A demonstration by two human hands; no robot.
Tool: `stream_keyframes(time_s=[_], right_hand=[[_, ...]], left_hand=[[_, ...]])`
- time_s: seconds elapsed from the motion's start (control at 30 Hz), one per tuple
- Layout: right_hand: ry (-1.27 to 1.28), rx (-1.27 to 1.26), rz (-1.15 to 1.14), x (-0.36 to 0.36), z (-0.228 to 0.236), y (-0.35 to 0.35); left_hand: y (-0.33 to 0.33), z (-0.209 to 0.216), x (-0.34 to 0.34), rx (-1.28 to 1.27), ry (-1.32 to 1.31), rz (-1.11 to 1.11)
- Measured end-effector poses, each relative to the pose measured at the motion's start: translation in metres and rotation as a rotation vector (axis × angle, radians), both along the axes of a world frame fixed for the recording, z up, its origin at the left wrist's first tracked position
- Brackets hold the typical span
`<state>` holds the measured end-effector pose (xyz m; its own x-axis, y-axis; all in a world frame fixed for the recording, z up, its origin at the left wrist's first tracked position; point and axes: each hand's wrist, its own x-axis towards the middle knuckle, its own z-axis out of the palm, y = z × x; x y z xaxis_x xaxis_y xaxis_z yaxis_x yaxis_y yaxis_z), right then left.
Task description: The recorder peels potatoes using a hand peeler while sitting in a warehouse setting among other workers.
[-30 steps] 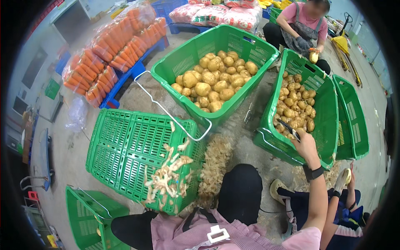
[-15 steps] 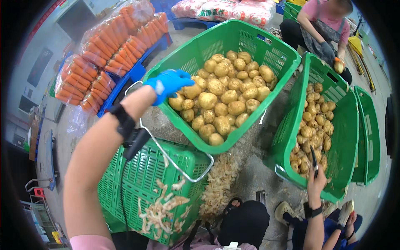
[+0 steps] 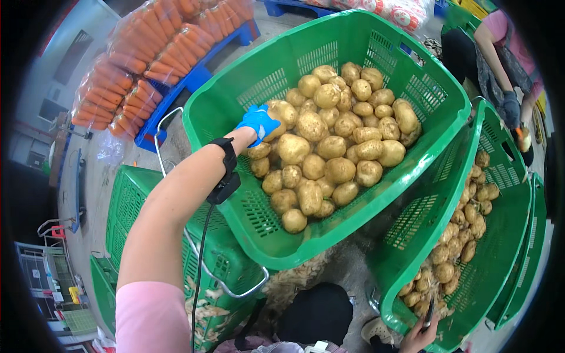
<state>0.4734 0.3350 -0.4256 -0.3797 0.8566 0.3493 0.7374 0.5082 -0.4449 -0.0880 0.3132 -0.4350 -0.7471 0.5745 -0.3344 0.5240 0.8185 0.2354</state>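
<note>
- The right hand (image 3: 421, 336) is low in the view, on the near right of the middle crate (image 3: 259, 238) and well apart from it. Its fingers are wrapped around a slim dark tool (image 3: 430, 312) that points away from the wearer.
- A dark-clothed knee (image 3: 315, 315) sits on the near side of the middle crate.
- An upturned green crate (image 3: 135, 200), with pale peelings (image 3: 203, 317) on it, lies to the near left of the middle crate.
- The left hand (image 3: 258, 122), in a blue glove, has come over the left rim of the middle crate, its fingers curled against a potato. The pictures do not show whether they have closed firmly around it.
- That large yellowish potato (image 3: 285, 113) lies inside the middle crate, at the left edge of the heap. It is just beyond the glove and to its right, and the left hand is by far the nearer. Partly covered, its long axis seems to slant from far left to near right.
- More potatoes (image 3: 332, 147) fill the floor of the middle crate.
- Right of the middle crate, another green crate (image 3: 500, 259) holds smaller potatoes (image 3: 456, 235).
- Beyond the middle crate, bagged carrots (image 3: 118, 88) stand far left; a co-worker's grey-gloved hand (image 3: 511, 107) shows far right.
</note>
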Motion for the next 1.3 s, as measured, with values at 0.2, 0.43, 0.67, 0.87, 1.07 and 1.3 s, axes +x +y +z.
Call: stream_keyframes(time_s=[0.2, 0.43, 0.67, 0.87, 1.07, 1.3], right_hand=[[-0.082, -0.071, -0.046, 0.006, 0.000, 0.001], [-0.066, -0.098, -0.058, 0.019, -0.009, -0.005], [-0.136, -0.081, -0.082, 0.079, -0.039, -0.015], [0.053, -0.112, -0.112, 0.088, -0.053, -0.024], [0.138, -0.070, -0.082, 0.086, -0.063, -0.030], [-0.316, 0.091, -0.128, 0.034, -0.010, -0.013]], left_hand=[[0.009, -0.033, -0.011, -0.011, 0.153, -0.165], [0.045, 0.024, -0.027, -0.209, -0.509, -0.198], [0.045, -0.059, -0.029, -0.182, 0.270, -0.500], [0.057, -0.097, -0.031, -0.404, 0.578, -0.851], [0.047, -0.100, -0.047, -0.337, 0.612, -0.838], [0.088, -0.066, -0.010, 0.159, 0.402, -0.844]])
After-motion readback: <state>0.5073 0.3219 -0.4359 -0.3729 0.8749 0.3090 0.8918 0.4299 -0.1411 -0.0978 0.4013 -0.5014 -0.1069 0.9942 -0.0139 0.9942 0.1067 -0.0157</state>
